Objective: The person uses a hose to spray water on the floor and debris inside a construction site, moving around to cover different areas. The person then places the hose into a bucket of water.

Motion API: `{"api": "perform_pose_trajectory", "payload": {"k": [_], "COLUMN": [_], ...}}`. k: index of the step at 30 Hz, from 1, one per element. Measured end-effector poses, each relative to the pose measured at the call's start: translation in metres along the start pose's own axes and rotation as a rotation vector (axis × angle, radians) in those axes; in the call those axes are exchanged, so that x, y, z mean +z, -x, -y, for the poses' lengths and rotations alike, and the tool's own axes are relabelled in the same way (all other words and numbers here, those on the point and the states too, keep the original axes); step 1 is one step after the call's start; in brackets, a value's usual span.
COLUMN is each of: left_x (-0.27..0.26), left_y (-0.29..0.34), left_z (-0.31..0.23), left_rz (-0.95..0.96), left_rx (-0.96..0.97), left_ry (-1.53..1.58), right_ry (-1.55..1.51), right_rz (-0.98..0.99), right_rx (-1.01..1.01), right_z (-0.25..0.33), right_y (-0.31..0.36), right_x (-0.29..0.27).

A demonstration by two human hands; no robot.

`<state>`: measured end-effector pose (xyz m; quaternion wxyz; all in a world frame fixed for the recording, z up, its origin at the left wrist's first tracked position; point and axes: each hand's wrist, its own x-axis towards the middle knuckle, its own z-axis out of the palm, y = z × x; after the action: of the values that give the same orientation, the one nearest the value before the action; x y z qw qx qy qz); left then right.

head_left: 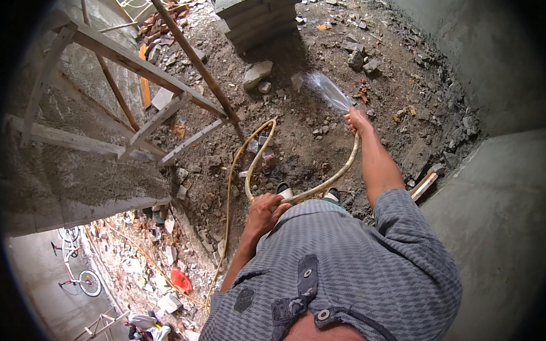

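A yellowish hose loops over the rubble-strewn dirt in front of me. My right hand, arm stretched forward, is closed round the hose's end. A fan of water sprays from there toward the foot of a stack of grey blocks. Close to my waist, my left hand is closed on a lower stretch of the same hose, its fingers partly hidden from above. From this hand the hose runs forward, bends back sharply and trails off to the lower left.
At the left stands a wooden ladder-like frame with a long pole. A grey plastered wall closes the right side. Loose stones lie ahead. Beyond an opening at lower left are a bicycle, rubble and a person.
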<state>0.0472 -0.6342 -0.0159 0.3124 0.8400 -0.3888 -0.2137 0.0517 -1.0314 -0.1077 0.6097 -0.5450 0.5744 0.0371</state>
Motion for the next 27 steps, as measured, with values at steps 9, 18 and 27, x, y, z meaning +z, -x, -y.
{"api": "perform_pose_trajectory", "payload": {"k": [9,18,27], "left_x": [-0.032,-0.03,-0.015], "left_y": [-0.007,-0.016,-0.02], "left_z": [0.027,0.036,0.013], "left_rz": [-0.138,-0.053,0.039], "left_rx": [0.012,-0.005,0.022], "left_ry": [0.048,0.06,0.021], "right_ry": [-0.026,-0.132,-0.148], "right_rz": [-0.044,-0.174,-0.166], "right_rx": [-0.122,-0.055,0.119], "right_z": [0.049,0.031,-0.026], "right_y": [0.001,-0.007,-0.02], "right_x": [0.043,0.023,-0.021]}}
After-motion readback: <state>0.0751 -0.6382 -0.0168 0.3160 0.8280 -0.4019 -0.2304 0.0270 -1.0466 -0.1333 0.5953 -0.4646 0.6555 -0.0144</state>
